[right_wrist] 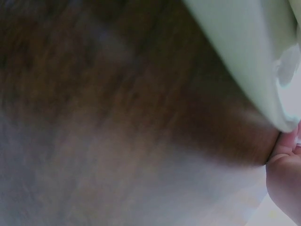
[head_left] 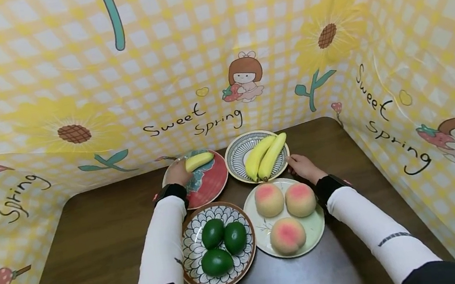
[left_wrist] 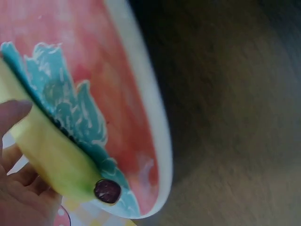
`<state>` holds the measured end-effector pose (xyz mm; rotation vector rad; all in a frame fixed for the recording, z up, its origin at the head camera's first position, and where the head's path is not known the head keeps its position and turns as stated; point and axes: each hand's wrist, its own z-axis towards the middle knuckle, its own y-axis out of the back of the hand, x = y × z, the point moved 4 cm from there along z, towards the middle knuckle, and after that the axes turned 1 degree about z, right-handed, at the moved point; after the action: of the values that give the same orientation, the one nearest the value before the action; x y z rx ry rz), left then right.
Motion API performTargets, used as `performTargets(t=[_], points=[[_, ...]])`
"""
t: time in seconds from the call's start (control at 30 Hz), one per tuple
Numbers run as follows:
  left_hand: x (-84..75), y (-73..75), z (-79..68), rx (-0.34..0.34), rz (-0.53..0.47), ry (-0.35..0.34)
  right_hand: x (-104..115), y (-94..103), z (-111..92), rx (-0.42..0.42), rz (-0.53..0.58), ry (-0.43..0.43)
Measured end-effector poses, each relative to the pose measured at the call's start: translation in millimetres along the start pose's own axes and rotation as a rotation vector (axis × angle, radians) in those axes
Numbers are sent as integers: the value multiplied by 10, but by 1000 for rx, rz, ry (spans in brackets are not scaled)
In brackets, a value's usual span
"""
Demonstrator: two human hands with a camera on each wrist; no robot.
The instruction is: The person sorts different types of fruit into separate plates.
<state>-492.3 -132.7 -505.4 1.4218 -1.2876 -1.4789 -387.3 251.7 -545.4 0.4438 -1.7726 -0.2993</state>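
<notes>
My left hand (head_left: 177, 173) grips a yellow banana (head_left: 200, 161) over the red plate (head_left: 212, 191) with a teal leaf pattern. In the left wrist view, the thumb lies across the banana (left_wrist: 61, 160) and the fingers curl beneath; its dark tip points down. My right hand (head_left: 303, 167) pinches the right rim of a patterned plate (head_left: 235, 156), on which two bananas (head_left: 266, 156) lie side by side. In the right wrist view only part of the right hand (right_wrist: 287, 183) shows at the edge, its fingertips mostly cut off.
Nearer me, a brown-rimmed plate (head_left: 192, 274) holds three green avocado-like fruits (head_left: 217, 262). Beside it, a pale green plate (head_left: 317, 235) carries three peaches (head_left: 287, 236). All four plates stand close together on the brown table (head_left: 95, 255). Yellow checked cloth (head_left: 172, 48) walls the back and sides.
</notes>
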Motion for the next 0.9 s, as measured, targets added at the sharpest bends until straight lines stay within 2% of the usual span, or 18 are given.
performTargets(t=[0.17, 0.33, 0.63, 0.77, 0.9], points=[[89, -56, -19, -31, 1, 40, 53, -24, 7, -1, -11, 2], [118, -101, -23, -29, 9, 76, 62, -15, 6, 3, -24, 0], [41, -85, -75, -2, -13, 55, -6, -40, -20, 18, -20, -18], [-94, 22, -95, 29, -63, 29, -1, -43, 4, 19, -25, -21], [-371, 145, -51, 16, -118, -43, 12, -4, 36, 17, -29, -29]])
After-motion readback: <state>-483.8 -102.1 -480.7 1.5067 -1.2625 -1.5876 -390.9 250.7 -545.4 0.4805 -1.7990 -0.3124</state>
